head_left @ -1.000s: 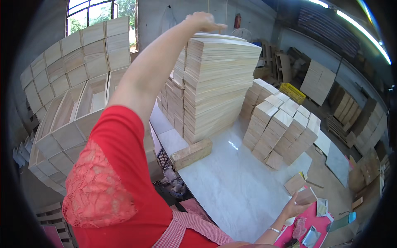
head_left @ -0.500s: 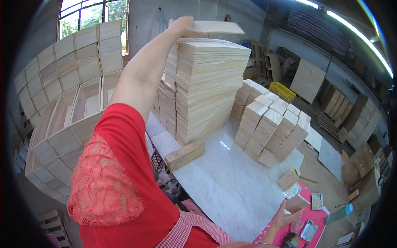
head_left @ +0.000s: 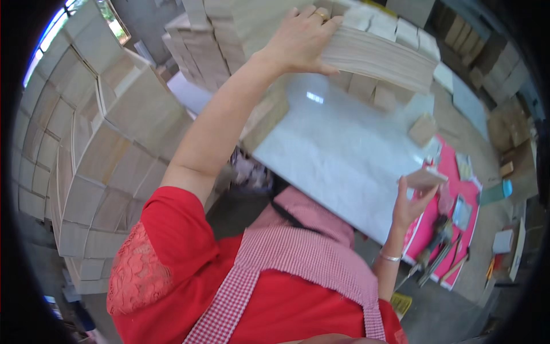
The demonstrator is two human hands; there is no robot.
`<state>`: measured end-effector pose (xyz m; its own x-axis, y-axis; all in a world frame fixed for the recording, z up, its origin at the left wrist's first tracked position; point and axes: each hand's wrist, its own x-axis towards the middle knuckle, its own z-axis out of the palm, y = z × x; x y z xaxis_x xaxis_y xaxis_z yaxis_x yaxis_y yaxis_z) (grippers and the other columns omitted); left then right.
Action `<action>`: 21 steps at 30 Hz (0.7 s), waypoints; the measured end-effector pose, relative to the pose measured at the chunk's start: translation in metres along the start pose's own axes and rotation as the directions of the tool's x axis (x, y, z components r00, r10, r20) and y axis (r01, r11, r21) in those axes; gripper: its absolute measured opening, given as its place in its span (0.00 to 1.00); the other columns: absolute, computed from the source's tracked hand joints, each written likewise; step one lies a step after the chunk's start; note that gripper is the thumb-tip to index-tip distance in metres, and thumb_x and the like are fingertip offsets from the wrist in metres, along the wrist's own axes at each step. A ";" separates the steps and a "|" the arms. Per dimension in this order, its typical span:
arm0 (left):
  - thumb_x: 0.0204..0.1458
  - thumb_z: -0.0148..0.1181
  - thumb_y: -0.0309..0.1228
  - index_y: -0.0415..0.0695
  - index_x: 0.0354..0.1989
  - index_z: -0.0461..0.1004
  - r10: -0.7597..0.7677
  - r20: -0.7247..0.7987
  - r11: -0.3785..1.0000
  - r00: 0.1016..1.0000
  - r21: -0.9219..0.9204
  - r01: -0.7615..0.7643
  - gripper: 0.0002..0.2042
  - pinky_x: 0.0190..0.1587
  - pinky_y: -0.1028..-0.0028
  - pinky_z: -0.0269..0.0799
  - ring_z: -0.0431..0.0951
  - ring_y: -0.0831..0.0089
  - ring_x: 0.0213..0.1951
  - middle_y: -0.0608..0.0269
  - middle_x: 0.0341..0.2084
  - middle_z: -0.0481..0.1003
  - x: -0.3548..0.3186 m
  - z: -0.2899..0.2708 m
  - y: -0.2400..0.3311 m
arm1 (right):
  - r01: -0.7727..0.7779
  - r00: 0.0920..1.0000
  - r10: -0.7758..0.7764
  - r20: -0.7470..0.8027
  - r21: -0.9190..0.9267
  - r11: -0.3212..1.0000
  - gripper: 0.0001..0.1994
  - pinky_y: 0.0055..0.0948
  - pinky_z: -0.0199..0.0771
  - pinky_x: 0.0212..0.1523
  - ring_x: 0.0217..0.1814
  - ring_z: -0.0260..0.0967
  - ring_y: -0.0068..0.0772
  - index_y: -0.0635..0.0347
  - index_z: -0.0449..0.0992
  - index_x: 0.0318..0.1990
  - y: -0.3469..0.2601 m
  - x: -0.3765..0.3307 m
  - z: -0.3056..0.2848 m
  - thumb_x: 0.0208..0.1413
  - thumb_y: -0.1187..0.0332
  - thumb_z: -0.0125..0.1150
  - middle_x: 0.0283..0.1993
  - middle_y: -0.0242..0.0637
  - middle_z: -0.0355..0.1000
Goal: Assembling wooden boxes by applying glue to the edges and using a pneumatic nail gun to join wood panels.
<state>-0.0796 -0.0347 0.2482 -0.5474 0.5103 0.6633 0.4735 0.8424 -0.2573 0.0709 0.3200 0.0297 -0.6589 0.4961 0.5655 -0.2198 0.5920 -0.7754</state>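
Observation:
My left hand [head_left: 303, 40] is closed on the near end of a pale wooden board [head_left: 381, 60], thumb underneath and fingers over the top. The board hangs tilted above the white marble-look tabletop [head_left: 326, 143] and hides part of the small wooden blocks [head_left: 366, 86] behind it. Low on the right, my right hand [head_left: 408, 206] grips a small flat block [head_left: 423, 179] between thumb and fingers; its material is too blurred to tell. Beside that hand lies a pink cloth [head_left: 450, 160] with tools and small packets on it.
Tall stacks of pale wood [head_left: 246, 26] stand at the far left of the table. A thick timber piece [head_left: 266, 117] lies at its left edge. Open wooden boxes [head_left: 109, 155] are piled on my left. A teal bottle [head_left: 497, 192] stands to the right.
My left hand has brought the board from the top of the tall stack down and to the right, over the table. My right hand still holds the small block. The view has tilted downward.

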 end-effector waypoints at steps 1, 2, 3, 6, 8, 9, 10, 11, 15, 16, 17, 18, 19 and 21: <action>0.34 0.73 0.54 0.46 0.57 0.71 -0.016 0.017 1.000 1.000 0.001 0.016 0.40 0.57 0.58 0.61 0.70 0.62 0.56 0.59 0.49 0.74 -0.019 0.020 0.002 | -0.007 1.000 0.006 0.022 0.042 0.999 0.49 0.41 0.57 0.70 0.71 0.57 0.46 0.67 0.46 0.72 -0.009 0.000 -0.003 0.48 0.68 0.75 0.70 0.53 0.55; 0.34 0.74 0.52 0.48 0.54 0.73 -0.030 0.034 1.000 0.999 0.006 0.029 0.36 0.55 0.59 0.62 0.70 0.64 0.55 0.61 0.47 0.74 -0.039 0.037 0.005 | -0.016 0.999 0.012 0.041 0.087 0.996 0.49 0.41 0.57 0.70 0.71 0.57 0.46 0.66 0.45 0.73 -0.011 -0.006 -0.005 0.49 0.68 0.75 0.70 0.53 0.55; 0.34 0.74 0.52 0.48 0.54 0.73 -0.025 0.066 1.000 0.998 -0.017 0.026 0.36 0.55 0.59 0.62 0.70 0.64 0.55 0.61 0.47 0.74 -0.056 0.049 0.007 | -0.046 0.998 0.043 0.054 0.065 0.997 0.49 0.41 0.57 0.70 0.71 0.57 0.46 0.66 0.45 0.73 -0.006 -0.013 -0.004 0.49 0.68 0.75 0.70 0.53 0.55; 0.38 0.73 0.47 0.50 0.48 0.76 -0.135 0.193 0.991 0.972 0.003 0.137 0.27 0.54 0.61 0.61 0.70 0.66 0.54 0.66 0.47 0.75 -0.110 0.060 0.001 | -0.227 0.960 0.210 0.185 0.075 0.971 0.49 0.40 0.58 0.69 0.71 0.57 0.44 0.65 0.45 0.72 0.007 -0.031 -0.008 0.50 0.68 0.74 0.70 0.53 0.56; 0.40 0.71 0.47 0.50 0.46 0.77 -0.060 0.211 0.998 0.976 -0.002 0.061 0.24 0.54 0.61 0.61 0.71 0.67 0.53 0.68 0.46 0.75 -0.145 0.062 0.003 | -0.264 0.947 0.236 0.219 0.110 0.958 0.48 0.40 0.59 0.69 0.71 0.57 0.43 0.64 0.45 0.72 0.015 -0.043 -0.005 0.50 0.68 0.74 0.70 0.52 0.56; 0.43 0.70 0.46 0.51 0.45 0.78 0.013 0.204 1.000 0.979 0.001 -0.013 0.21 0.53 0.62 0.61 0.71 0.67 0.51 0.70 0.45 0.75 -0.160 0.060 0.005 | -0.281 0.940 0.239 0.243 0.156 0.947 0.47 0.40 0.59 0.69 0.71 0.57 0.42 0.64 0.46 0.72 0.019 -0.048 -0.003 0.50 0.69 0.74 0.71 0.52 0.56; 0.43 0.70 0.46 0.51 0.45 0.78 0.022 0.218 1.000 0.976 -0.010 -0.021 0.21 0.53 0.62 0.61 0.71 0.67 0.51 0.70 0.45 0.75 -0.173 0.059 0.004 | -0.298 0.933 0.240 0.267 0.203 0.933 0.47 0.40 0.60 0.68 0.71 0.57 0.41 0.64 0.47 0.71 0.023 -0.052 -0.002 0.50 0.69 0.74 0.71 0.51 0.56; 0.44 0.69 0.46 0.50 0.47 0.77 0.051 0.225 0.999 0.973 -0.024 -0.047 0.22 0.56 0.60 0.61 0.70 0.66 0.54 0.68 0.47 0.74 -0.188 0.055 0.004 | -0.317 0.927 0.260 0.270 0.191 0.929 0.47 0.40 0.60 0.68 0.71 0.57 0.41 0.64 0.47 0.71 0.026 -0.055 -0.003 0.50 0.69 0.74 0.71 0.51 0.56; 0.47 0.67 0.48 0.50 0.53 0.75 0.027 0.340 0.987 0.940 -0.158 0.029 0.26 0.62 0.54 0.58 0.66 0.62 0.62 0.63 0.56 0.71 -0.226 0.037 0.014 | -0.292 0.897 0.262 0.356 0.033 0.956 0.45 0.38 0.61 0.68 0.71 0.57 0.40 0.64 0.48 0.71 0.034 -0.059 -0.009 0.49 0.70 0.73 0.72 0.49 0.55; 0.47 0.67 0.48 0.49 0.55 0.74 -0.005 0.386 0.976 0.922 -0.200 0.089 0.27 0.64 0.53 0.57 0.65 0.61 0.64 0.62 0.59 0.70 -0.229 0.034 0.017 | -0.291 0.888 0.247 0.388 0.059 0.955 0.45 0.37 0.60 0.68 0.71 0.57 0.39 0.64 0.48 0.71 0.034 -0.058 -0.009 0.49 0.71 0.72 0.72 0.48 0.55; 0.47 0.67 0.48 0.49 0.55 0.74 0.001 0.397 0.974 0.918 -0.206 0.089 0.27 0.64 0.53 0.57 0.65 0.61 0.64 0.62 0.59 0.70 -0.229 0.033 0.020 | -0.290 0.880 0.231 0.416 0.085 0.953 0.45 0.37 0.60 0.68 0.71 0.57 0.39 0.64 0.48 0.71 0.034 -0.056 -0.010 0.48 0.72 0.72 0.72 0.47 0.55; 0.47 0.67 0.49 0.49 0.57 0.72 0.004 0.423 0.979 0.906 -0.185 0.083 0.30 0.66 0.52 0.56 0.63 0.60 0.66 0.61 0.61 0.68 -0.227 0.034 0.024 | -0.290 0.872 0.214 0.441 0.111 0.951 0.45 0.37 0.60 0.68 0.71 0.56 0.39 0.64 0.48 0.71 0.034 -0.055 -0.011 0.48 0.73 0.71 0.72 0.46 0.55; 0.47 0.67 0.50 0.48 0.59 0.71 0.009 0.448 0.983 0.894 -0.166 0.074 0.32 0.67 0.51 0.55 0.61 0.60 0.67 0.61 0.63 0.66 -0.223 0.036 0.028 | -0.300 0.870 0.228 0.438 0.103 0.948 0.45 0.37 0.60 0.68 0.71 0.56 0.39 0.64 0.48 0.71 0.033 -0.055 -0.012 0.48 0.73 0.71 0.72 0.46 0.55; 0.47 0.66 0.50 0.47 0.62 0.69 0.027 0.473 0.986 0.881 -0.159 0.055 0.34 0.68 0.50 0.53 0.59 0.59 0.69 0.60 0.65 0.64 -0.209 0.046 0.042 | -0.341 0.841 0.242 0.484 0.127 0.932 0.45 0.37 0.60 0.68 0.72 0.56 0.41 0.64 0.49 0.70 0.028 -0.057 -0.013 0.45 0.75 0.70 0.72 0.46 0.55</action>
<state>0.0231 -0.0980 0.0664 -0.7955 0.5543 0.2446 0.5464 0.8308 -0.1056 0.1117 0.3166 -0.0205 -0.9553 0.2533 0.1523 -0.0716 0.3019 -0.9506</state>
